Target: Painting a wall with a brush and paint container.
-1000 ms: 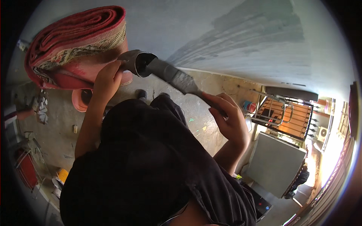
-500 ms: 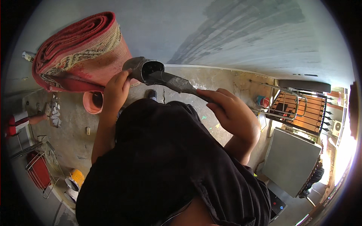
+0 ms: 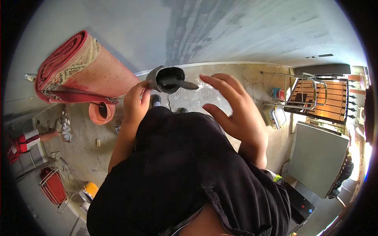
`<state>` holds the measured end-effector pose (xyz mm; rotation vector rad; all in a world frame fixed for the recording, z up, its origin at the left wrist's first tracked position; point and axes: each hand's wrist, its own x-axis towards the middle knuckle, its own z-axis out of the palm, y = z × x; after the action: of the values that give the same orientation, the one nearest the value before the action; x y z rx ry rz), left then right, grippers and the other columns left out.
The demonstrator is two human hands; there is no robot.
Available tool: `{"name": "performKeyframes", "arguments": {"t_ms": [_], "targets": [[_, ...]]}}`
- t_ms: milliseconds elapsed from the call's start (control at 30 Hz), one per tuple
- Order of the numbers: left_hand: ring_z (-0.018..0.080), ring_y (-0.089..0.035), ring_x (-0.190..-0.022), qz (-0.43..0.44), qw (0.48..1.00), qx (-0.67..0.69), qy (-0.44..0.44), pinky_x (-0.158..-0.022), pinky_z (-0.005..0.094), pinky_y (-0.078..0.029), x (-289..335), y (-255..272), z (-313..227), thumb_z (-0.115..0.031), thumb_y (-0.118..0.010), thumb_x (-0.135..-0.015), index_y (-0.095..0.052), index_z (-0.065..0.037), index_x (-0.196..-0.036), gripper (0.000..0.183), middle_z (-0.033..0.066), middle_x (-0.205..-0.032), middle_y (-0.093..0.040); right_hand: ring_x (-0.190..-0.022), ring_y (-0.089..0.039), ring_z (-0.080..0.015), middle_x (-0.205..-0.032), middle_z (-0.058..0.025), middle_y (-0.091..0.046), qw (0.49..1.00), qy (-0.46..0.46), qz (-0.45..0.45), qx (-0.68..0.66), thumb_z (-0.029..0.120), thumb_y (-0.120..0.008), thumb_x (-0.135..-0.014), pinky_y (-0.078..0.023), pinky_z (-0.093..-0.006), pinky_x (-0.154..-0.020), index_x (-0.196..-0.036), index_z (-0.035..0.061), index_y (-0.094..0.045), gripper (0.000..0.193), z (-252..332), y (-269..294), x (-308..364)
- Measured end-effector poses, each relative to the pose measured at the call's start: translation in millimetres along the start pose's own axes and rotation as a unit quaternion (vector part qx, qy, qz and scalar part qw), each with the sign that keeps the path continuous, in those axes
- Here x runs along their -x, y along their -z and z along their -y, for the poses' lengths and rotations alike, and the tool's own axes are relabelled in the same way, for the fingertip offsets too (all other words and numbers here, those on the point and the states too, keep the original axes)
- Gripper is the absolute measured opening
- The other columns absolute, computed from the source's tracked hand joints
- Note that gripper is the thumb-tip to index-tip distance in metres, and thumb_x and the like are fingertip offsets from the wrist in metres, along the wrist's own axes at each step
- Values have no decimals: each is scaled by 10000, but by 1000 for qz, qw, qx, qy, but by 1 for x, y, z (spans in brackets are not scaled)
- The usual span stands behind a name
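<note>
My left hand (image 3: 136, 103) grips a dark grey, paint-smeared container (image 3: 154, 78) by its side, tilted so that its mouth faces right. Dark wet paint coats its inside. A dark handle (image 3: 189, 84) pokes out of the mouth toward the right. It looks like a paintbrush handle, but the tool's other end is hidden inside. Just right of that handle, my right hand (image 3: 240, 110) holds nothing, its thumb and fingers spread apart. Ahead rises a pale grey wall (image 3: 130, 23) with a darker, streaky patch (image 3: 193, 27).
A rolled red carpet (image 3: 94, 72) leans at the left, by a pink bucket (image 3: 103, 118). Another person's leg (image 3: 48, 135) shows at the far left, near rubble (image 3: 65, 128). Metal-framed chairs (image 3: 55, 185), a grey table (image 3: 321, 157) and a small pail (image 3: 278, 93) stand around.
My right hand has let go of the handle and spread its fingers. The tool has sunk deeper into the container. In the picture, the container has shifted right with my left hand.
</note>
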<state>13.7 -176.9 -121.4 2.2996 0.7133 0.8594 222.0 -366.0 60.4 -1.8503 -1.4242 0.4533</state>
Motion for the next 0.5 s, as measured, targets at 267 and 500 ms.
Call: {"name": "performKeyframes", "arguments": {"t_ms": [267, 500], "targets": [[259, -715, -799, -44, 996, 21, 75, -694, 328, -563, 34, -27, -49, -57, -646, -916, -669, -5, -1051, 147, 148, -958, -726, -1089, -653, -328, -1148, -179, -688, 847, 140, 314, -405, 78, -740, -885, -504, -414, -932, -1157, -4, -715, 286, -57, 57, 74], [234, -723, -871, -38, 996, 27, 72, -718, 321, -567, 51, -38, -69, -18, -646, -911, -654, 23, -1069, 163, 147, -1000, -732, -1068, -644, -349, -1126, -164, -694, 760, 232, 321, -515, 110, -688, -935, -473, -438, -957, -1146, -11, -721, 246, -63, 48, 116]]}}
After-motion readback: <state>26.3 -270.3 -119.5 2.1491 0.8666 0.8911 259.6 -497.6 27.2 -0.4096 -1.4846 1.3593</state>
